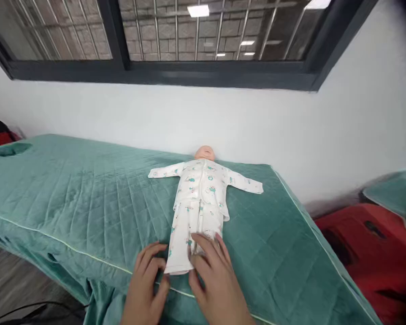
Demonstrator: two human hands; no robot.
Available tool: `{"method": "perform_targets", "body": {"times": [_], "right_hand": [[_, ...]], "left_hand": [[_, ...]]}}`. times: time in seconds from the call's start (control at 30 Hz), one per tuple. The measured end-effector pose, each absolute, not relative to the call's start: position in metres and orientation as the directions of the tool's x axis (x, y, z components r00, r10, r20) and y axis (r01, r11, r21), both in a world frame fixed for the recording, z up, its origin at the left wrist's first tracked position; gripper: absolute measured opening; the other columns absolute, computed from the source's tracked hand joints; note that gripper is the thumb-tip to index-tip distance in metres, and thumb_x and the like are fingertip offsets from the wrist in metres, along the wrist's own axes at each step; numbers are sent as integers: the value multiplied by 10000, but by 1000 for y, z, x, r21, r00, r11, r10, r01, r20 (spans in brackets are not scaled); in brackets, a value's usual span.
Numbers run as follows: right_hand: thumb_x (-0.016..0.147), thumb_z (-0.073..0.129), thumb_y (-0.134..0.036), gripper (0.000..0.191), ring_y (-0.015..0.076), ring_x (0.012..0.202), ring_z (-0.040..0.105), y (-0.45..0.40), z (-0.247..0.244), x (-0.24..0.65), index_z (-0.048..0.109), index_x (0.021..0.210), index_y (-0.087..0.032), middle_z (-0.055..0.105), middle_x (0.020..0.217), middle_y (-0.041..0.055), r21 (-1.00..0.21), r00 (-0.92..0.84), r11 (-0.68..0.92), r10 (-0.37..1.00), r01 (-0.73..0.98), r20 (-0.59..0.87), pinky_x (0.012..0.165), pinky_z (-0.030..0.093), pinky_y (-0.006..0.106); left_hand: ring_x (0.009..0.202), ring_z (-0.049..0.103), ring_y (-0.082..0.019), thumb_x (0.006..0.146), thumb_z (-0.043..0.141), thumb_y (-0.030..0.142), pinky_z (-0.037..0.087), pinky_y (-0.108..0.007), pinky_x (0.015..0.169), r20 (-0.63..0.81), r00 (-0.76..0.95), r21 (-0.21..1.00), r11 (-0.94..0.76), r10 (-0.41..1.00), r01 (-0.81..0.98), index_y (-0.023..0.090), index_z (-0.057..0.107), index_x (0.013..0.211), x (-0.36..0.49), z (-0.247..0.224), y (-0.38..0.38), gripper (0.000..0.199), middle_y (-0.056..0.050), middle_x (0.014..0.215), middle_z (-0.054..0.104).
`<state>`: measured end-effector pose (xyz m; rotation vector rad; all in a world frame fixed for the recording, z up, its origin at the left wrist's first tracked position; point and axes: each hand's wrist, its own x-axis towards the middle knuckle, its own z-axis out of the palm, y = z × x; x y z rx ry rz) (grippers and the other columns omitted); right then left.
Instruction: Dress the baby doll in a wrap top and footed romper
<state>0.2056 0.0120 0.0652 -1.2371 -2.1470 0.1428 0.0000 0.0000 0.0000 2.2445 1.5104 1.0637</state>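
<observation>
A doll with a pinkish head lies on its back on the green quilted cover, dressed in a white printed top with both sleeves spread sideways. White printed trousers extend toward me below the top. My left hand is at the lower left hem of the trousers, fingers curved and apart, thumb near the hem corner. Over the lower right trouser leg rests my right hand, its fingers bent and slightly spread on the cloth; its fingertips partly cover that leg.
The green cover drapes over the bed's front edge. Behind it stand a white wall and a dark-framed barred window. At the right is a red object; a black cable is at the lower left.
</observation>
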Motion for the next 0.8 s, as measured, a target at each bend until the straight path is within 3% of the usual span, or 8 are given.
{"method": "perform_targets", "body": {"times": [0.17, 0.27, 0.33, 0.43, 0.57, 0.8], "right_hand": [[896, 497, -90, 252, 268, 1292, 503, 3, 57, 215, 624, 1058, -237, 558, 1355, 100, -391, -375, 582, 787, 713, 489, 1117, 351, 595], [920, 508, -136, 230, 240, 1274, 520, 0, 49, 229, 602, 1092, -255, 524, 1375, 92, -552, -228, 491, 849, 673, 477, 1077, 442, 475], [932, 515, -177, 227, 217, 1243, 546, -1, 42, 240, 578, 1133, -261, 524, 1360, 91, -692, -80, 391, 896, 607, 436, 1025, 494, 391], [906, 523, -164, 299, 203, 1204, 571, -5, 30, 251, 540, 1189, -260, 544, 1314, 85, -805, 25, 311, 927, 505, 373, 968, 525, 339], [829, 538, -97, 355, 191, 1076, 606, -9, 22, 251, 543, 1155, -240, 581, 1190, 75, -794, 16, 251, 950, 554, 311, 855, 545, 298], [866, 471, -101, 141, 175, 823, 605, -2, 32, 240, 554, 915, -204, 602, 890, 45, -746, -24, 249, 954, 618, 298, 744, 512, 291]], "left_hand": [[1271, 474, -279, 873, 520, 161, 488, -504, 982, 515, 117, 522, -419, 849, 743, 223, 536, 1068, 5, -5, 2, 205, -113, 1335, 514], [1308, 445, -275, 872, 524, 149, 481, -483, 1011, 584, 135, 488, -479, 801, 730, 203, 460, 1278, 16, 6, -1, 414, -143, 1402, 453], [1340, 409, -280, 864, 525, 124, 461, -485, 1038, 601, 221, 422, -540, 768, 728, 210, 464, 1305, 26, 18, -1, 453, -135, 1427, 437], [1376, 359, -297, 854, 529, 94, 436, -510, 1058, 592, 323, 312, -579, 739, 753, 220, 530, 1247, 43, 35, 4, 412, -117, 1443, 442], [1390, 347, -314, 872, 526, 112, 356, -583, 1111, 557, 337, 244, -537, 759, 808, 210, 602, 1108, 63, 45, 14, 266, -101, 1424, 492], [1383, 365, -307, 876, 515, 103, 366, -583, 1100, 558, 334, 261, -543, 759, 798, 199, 607, 958, 70, 46, 20, 156, -90, 1354, 555]]}}
